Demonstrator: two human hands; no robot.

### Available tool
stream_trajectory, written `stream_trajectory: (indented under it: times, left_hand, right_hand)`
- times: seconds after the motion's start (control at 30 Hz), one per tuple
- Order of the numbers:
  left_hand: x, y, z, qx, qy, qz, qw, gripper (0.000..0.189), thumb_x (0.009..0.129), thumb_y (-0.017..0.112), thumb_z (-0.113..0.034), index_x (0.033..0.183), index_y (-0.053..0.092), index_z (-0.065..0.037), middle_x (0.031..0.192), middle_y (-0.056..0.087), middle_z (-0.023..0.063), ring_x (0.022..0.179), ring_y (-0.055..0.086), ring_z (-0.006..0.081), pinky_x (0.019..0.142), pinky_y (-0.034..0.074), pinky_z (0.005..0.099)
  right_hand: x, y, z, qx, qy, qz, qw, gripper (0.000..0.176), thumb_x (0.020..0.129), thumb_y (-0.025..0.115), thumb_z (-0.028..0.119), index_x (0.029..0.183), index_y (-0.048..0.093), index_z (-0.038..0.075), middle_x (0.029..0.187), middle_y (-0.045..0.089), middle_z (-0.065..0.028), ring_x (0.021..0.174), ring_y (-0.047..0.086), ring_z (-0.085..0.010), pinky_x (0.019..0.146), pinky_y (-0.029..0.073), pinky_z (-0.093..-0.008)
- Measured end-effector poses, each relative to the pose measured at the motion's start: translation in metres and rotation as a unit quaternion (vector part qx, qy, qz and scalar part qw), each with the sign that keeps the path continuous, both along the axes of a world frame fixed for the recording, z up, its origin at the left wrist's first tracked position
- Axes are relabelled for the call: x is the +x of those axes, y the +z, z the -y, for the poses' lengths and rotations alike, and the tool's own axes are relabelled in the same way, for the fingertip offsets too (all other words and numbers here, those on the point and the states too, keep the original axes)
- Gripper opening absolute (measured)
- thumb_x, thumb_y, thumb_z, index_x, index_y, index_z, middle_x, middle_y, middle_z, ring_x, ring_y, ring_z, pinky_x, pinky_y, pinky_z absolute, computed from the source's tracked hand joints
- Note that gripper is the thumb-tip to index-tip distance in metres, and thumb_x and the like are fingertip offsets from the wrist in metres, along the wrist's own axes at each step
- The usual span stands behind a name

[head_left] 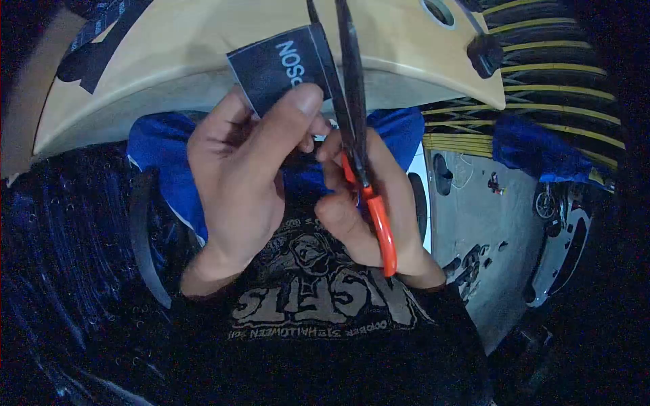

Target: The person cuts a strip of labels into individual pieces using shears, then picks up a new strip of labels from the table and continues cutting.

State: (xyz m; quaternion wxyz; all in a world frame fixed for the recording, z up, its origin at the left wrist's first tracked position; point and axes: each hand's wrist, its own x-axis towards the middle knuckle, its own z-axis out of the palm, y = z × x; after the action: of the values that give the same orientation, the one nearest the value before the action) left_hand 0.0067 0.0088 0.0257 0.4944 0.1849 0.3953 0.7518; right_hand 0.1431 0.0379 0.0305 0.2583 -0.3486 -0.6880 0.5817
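Scissors stand against a black label held in the left hand

The left hand (pixel 237 162) pinches the label (pixel 267 74) low down, its thumb pressed over the front face and the other fingers folded behind. White letters show on the label, partly covered by the thumb. The right hand (pixel 396 189) has its fingers curled about the red handles of the scissors (pixel 383 227); how they sit in the loops cannot be told. The dark blades point away from the wearer and stand slightly parted, one of them along the right edge of the label.

Both hands are raised above the wearer's lap, in front of a black shirt (pixel 325 365) and blue shorts (pixel 169 145). The label overlaps the near edge of the curved, pale table (pixel 183 34) in view. On the table's left part lies a dark strip (pixel 112 51) with small pale lettering. To the right, yellow slats (pixel 548 86) stand beside a grey floor (pixel 467 203).
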Motion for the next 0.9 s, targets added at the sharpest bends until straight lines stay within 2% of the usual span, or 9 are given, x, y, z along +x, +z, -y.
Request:
stream_trajectory:
  times: [0.03,0.13,0.2,0.47,0.57,0.67,0.73,0.83,0.9]
  left_hand:
    - [0.0,0.0,0.0,-0.001,-0.001,0.001,1.0,0.01,0.083,0.064,-0.009,0.086,0.062,0.0,0.072,0.062,0.0035,0.063,0.053,0.0065,0.059,0.041,0.02]
    - [0.001,0.001,0.0,0.014,-0.007,-0.013,1.0,0.01,0.083,0.064,-0.009,0.085,0.062,0.0,0.072,0.062,0.0036,0.063,0.053,0.0065,0.059,0.041,0.0202]
    - [0.004,0.005,-0.001,-0.013,-0.001,-0.055,0.998,0.016,0.087,0.056,-0.017,0.082,0.057,-0.001,0.07,0.056,0.0054,0.062,0.054,0.0149,0.055,0.044,0.0282]
    - [0.004,0.004,-0.002,-0.015,0.009,-0.043,0.999,0.015,0.087,0.057,-0.015,0.083,0.058,-0.001,0.07,0.057,0.0058,0.061,0.054,0.0146,0.055,0.045,0.0284]
    - [0.004,0.004,-0.004,-0.017,0.008,-0.05,0.999,0.015,0.087,0.057,-0.015,0.083,0.058,0.0,0.07,0.058,0.0059,0.061,0.054,0.0143,0.055,0.045,0.0282]
    - [0.003,0.007,-0.003,-0.019,0.0,-0.058,0.998,0.015,0.086,0.057,-0.015,0.085,0.059,0.0,0.07,0.058,0.0057,0.061,0.055,0.0139,0.056,0.045,0.0278]
    - [0.003,0.007,-0.003,-0.02,-0.007,-0.06,0.998,0.015,0.086,0.057,-0.015,0.086,0.059,0.0,0.07,0.058,0.0056,0.061,0.055,0.0135,0.055,0.045,0.0274]
    - [0.003,0.007,-0.002,-0.028,-0.002,-0.095,0.995,0.015,0.085,0.059,-0.016,0.087,0.061,-0.001,0.071,0.06,0.0043,0.061,0.056,0.0121,0.056,0.045,0.0254]
    - [0.004,0.009,-0.002,-0.029,0.0,-0.089,0.996,0.015,0.085,0.059,-0.016,0.087,0.061,-0.002,0.071,0.06,0.0042,0.061,0.056,0.0123,0.055,0.045,0.0253]
  right_hand:
    - [0.0,0.0,0.0,0.027,0.006,-0.005,1.0,0.052,0.073,0.075,0.03,0.105,0.046,0.001,0.08,0.057,-0.0091,0.069,0.054,-0.0153,0.065,0.046,-0.0273]
    - [0.0,0.004,0.003,0.016,-0.001,-0.004,1.0,0.055,0.072,0.076,0.033,0.105,0.046,0.001,0.081,0.056,-0.0092,0.07,0.054,-0.0167,0.066,0.046,-0.0283]
    - [0.002,0.004,0.002,0.011,0.001,0.007,1.0,0.056,0.071,0.076,0.034,0.105,0.045,0.001,0.081,0.056,-0.0092,0.07,0.054,-0.0169,0.066,0.046,-0.0286]
    - [0.0,0.006,0.0,0.041,0.005,0.02,0.999,0.06,0.069,0.077,0.037,0.105,0.045,0.001,0.081,0.056,-0.0093,0.07,0.054,-0.0183,0.066,0.046,-0.0295]
    - [0.0,0.01,-0.003,0.012,0.013,0.058,0.998,0.057,0.07,0.077,0.034,0.104,0.045,0.001,0.082,0.056,-0.0103,0.071,0.055,-0.0192,0.067,0.046,-0.0298]
    - [-0.003,0.003,-0.002,0.02,-0.006,0.02,1.0,0.052,0.072,0.075,0.032,0.102,0.045,0.002,0.081,0.056,-0.0108,0.07,0.055,-0.019,0.066,0.046,-0.0299]
    - [-0.002,-0.005,-0.002,0.09,-0.016,-0.003,0.996,0.048,0.074,0.073,0.03,0.102,0.045,0.002,0.078,0.056,-0.0108,0.068,0.056,-0.0199,0.063,0.046,-0.03]
    - [-0.001,0.01,-0.004,0.035,0.001,0.051,0.998,0.046,0.076,0.072,0.031,0.1,0.046,0.002,0.075,0.056,-0.0116,0.066,0.057,-0.0213,0.061,0.046,-0.0314]
    - [-0.001,0.005,-0.003,0.052,-0.004,0.049,0.997,0.045,0.076,0.071,0.031,0.099,0.046,0.002,0.073,0.056,-0.0118,0.064,0.057,-0.0219,0.06,0.046,-0.0317]
